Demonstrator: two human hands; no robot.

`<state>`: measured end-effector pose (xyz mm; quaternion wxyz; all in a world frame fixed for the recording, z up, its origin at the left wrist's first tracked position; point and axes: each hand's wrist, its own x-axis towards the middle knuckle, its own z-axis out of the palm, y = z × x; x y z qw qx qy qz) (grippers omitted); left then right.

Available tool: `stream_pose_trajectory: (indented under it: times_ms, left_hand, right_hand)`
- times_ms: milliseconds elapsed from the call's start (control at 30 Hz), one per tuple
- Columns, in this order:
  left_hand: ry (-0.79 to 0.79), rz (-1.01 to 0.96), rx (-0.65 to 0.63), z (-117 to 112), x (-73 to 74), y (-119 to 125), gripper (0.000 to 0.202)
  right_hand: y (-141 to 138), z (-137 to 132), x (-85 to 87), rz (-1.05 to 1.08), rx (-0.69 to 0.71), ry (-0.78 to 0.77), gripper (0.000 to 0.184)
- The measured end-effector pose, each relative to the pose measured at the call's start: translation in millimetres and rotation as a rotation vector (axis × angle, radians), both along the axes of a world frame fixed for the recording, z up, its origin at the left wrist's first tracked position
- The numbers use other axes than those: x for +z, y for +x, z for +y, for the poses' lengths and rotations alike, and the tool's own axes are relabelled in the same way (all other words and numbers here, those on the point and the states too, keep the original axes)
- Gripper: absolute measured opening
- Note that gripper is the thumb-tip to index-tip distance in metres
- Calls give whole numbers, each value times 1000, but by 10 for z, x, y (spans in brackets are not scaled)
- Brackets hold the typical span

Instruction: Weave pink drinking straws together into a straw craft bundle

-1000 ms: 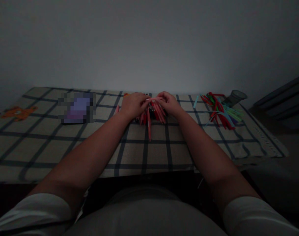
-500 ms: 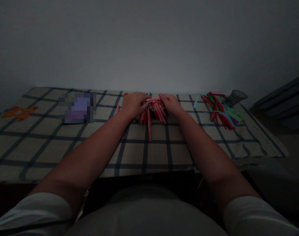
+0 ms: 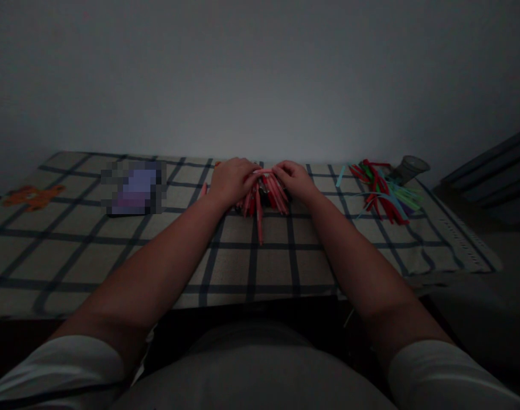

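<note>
A slim pink stick-like piece [image 3: 265, 170] lies level between my two hands. My left hand [image 3: 235, 177] pinches one end with thumb and fingers, its back partly covering the pile below. My right hand [image 3: 297, 177] holds the other end between thumb and forefinger. Under and in front of both hands is a pile of similar pink and red sticks [image 3: 279, 196], with some dark pieces among them. One long pink stick [image 3: 260, 222] points toward me from the pile. Another pink piece [image 3: 204, 188] shows beside my left wrist.
A checked cloth [image 3: 229, 270] covers the table against a wall. To the left lie a phone [image 3: 138, 185] with a blurred screen and an orange flat ornament [image 3: 33, 196]. On the right, colourful strips [image 3: 377, 193] lie beside a tipped grey cup [image 3: 411, 166].
My right hand has shifted slightly left along the pink piece and its fingers are more curled. Less of the piece shows between the hands. My left hand has barely moved.
</note>
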<state>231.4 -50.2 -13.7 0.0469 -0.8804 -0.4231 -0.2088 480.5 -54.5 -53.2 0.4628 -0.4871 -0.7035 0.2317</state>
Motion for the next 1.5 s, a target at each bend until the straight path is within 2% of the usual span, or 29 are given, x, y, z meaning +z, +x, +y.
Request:
stream_pose_trajectory:
  times_ms: [167,367,567,733,800,900,1167,1500]
  left_hand:
    - [11,21,-3,-2,9,10,52]
    - [-6,37,16,-4,6,14,52]
    - [17,3,-6,33,-41,6,47]
    - [30,0,-36,28,-41,1,46]
    - [28,0,-35,18,-36,-1,47]
    - [14,-4,-33,5,-27,-1,47]
    - [-2,-18,-12,11,-25,14,51]
    - [-37,-24,12,-10,-4,22,49]
  right_hand:
    - [-2,41,-37,79,23,7,32]
    - [-18,75,-81,156,63,9,32]
    - [-34,28,-43,112,7,4,45]
    - [-23,-56,51,-26,-32,-35,73]
    - [-20,-77,74,-47,-24,-41,76]
    - [-21,-87,88,-81,-31,-45,71]
    - [-48,-61,69,10,-37,-38,34]
    - [-39,-12,12,65,25,14,27]
